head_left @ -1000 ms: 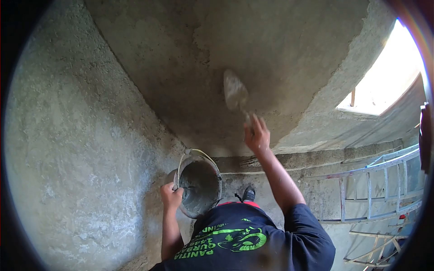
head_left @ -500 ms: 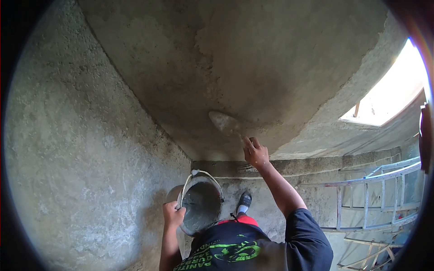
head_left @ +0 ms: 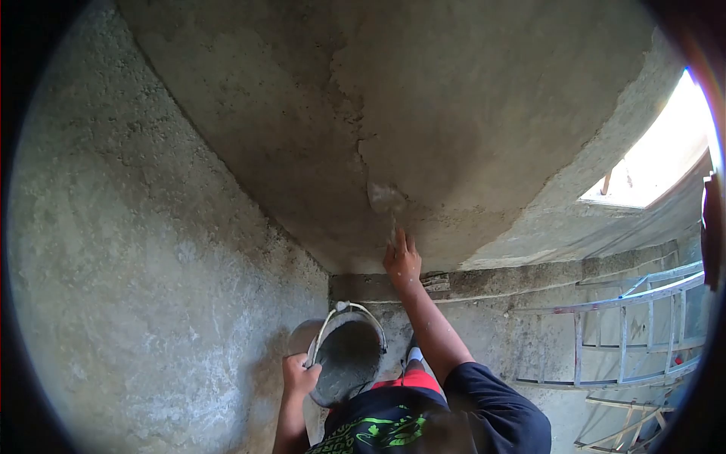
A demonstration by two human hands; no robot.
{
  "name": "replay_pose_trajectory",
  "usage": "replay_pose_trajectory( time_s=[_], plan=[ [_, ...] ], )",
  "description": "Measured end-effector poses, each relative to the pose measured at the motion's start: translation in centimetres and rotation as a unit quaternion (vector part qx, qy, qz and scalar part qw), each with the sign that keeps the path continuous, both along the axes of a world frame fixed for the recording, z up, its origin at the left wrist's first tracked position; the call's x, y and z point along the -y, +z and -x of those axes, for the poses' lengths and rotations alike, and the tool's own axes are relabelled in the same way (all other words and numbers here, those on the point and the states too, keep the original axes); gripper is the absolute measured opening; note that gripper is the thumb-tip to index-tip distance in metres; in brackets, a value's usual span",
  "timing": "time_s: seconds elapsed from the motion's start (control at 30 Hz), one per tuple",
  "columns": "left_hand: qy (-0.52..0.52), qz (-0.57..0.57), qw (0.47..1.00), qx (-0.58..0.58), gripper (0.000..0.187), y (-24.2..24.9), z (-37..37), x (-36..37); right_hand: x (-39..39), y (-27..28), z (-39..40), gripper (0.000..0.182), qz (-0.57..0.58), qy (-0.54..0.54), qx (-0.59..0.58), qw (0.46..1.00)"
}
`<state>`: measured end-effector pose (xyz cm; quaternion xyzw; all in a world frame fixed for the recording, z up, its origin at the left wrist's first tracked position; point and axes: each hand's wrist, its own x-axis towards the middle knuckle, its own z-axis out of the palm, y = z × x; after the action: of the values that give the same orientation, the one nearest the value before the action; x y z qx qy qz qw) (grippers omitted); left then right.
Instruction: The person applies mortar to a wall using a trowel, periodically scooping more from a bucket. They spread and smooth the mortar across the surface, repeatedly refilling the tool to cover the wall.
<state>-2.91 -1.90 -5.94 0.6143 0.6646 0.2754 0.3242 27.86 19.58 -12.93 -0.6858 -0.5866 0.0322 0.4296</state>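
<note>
A view from the head, tilted up at a plastered ceiling, with the person's own chest in a dark shirt [head_left: 393, 431] at the bottom edge. Nearest, the left hand [head_left: 300, 376] is clenched on the rim of a bucket [head_left: 349, 362] of wet grey mortar, its wire handle arching over the top. The bucket is held at chest height and tipped toward the body — probably so the mortar stays within easy reach of the other arm.

Further out, the right arm stretches upward. The right hand [head_left: 401, 259] is wrapped around the grip of a trowel [head_left: 386, 198], fingers closed tight. The trowel blade lies flat against the ceiling [head_left: 454, 98], grey with mortar and almost the same colour as the surface — it seems pressed there to spread or smooth the coat. A crack-like edge in the plaster runs just above the blade.

To the left, a rough wall [head_left: 128, 265] curves up to meet the ceiling. Far right, a metal ladder [head_left: 628, 333] lies sideways against the far wall, and beyond it a bright opening [head_left: 665, 155] lets in daylight.
</note>
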Motion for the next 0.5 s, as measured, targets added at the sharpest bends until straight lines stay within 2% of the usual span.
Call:
replay_pose_trajectory(
  time_s=[0.1,0.17,0.27,0.3,0.37,0.5],
  plan=[
    [-0.017,-0.001,1.000,0.007,0.027,0.1,0.4,0.3,2.7,-4.2,-0.1,0.055,0.052,-0.002,0.003,0.999],
    [-0.016,0.012,1.000,0.004,0.027,0.2,0.7,0.4,5.5,-6.6,-0.3,0.056,0.083,0.040,-0.002,0.996],
    [-0.013,0.009,1.000,0.000,0.028,0.9,1.2,0.0,9.6,-5.9,-0.3,0.055,0.121,0.064,-0.027,0.990],
    [-0.007,-0.001,1.000,-0.001,0.028,1.1,1.2,0.0,9.8,-4.4,-0.4,0.055,0.120,0.062,-0.024,0.991],
    [-0.006,-0.007,1.000,0.003,0.027,0.6,1.6,-0.1,8.9,-0.3,-1.0,0.051,-0.065,0.094,-0.024,0.993],
    [-0.005,-0.015,1.000,0.004,0.027,0.3,1.6,0.0,3.0,11.3,-2.2,0.046,-0.186,0.067,0.038,0.979]
  ],
)
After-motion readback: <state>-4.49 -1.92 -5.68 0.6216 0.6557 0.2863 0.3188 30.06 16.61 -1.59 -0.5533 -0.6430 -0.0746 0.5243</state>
